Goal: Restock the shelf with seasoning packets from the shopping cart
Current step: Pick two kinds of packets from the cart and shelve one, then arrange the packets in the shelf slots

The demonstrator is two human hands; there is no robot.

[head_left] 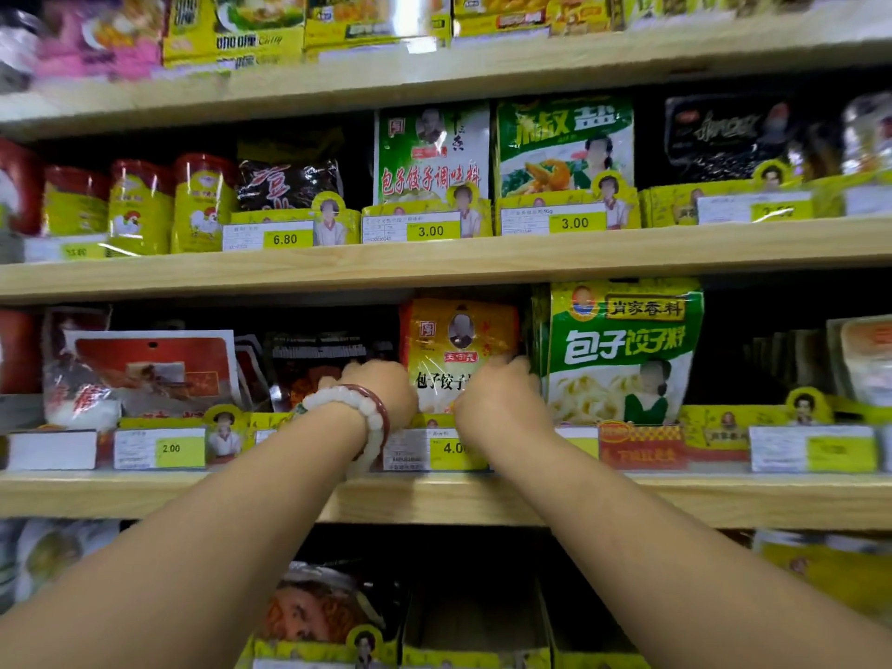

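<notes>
An orange-yellow seasoning packet (pixel 458 340) stands upright in its slot on the third wooden shelf (pixel 145 494), above a 4.00 price tag (pixel 451 449). My left hand (pixel 381 393), with a bead bracelet on the wrist, holds the packet's lower left edge. My right hand (pixel 502 403) grips its lower right side, fingers curled at the edge beside a big green dumpling-seasoning packet (pixel 622 350). The shopping cart is out of view.
Red and dark packets (pixel 145 374) fill the slots to the left. The shelf above (pixel 434 263) carries green packets, a dark packet and yellow chicken-powder tins. Yellow display trays with price tags line each shelf front. More packets lie on the lowest shelf (pixel 313 605).
</notes>
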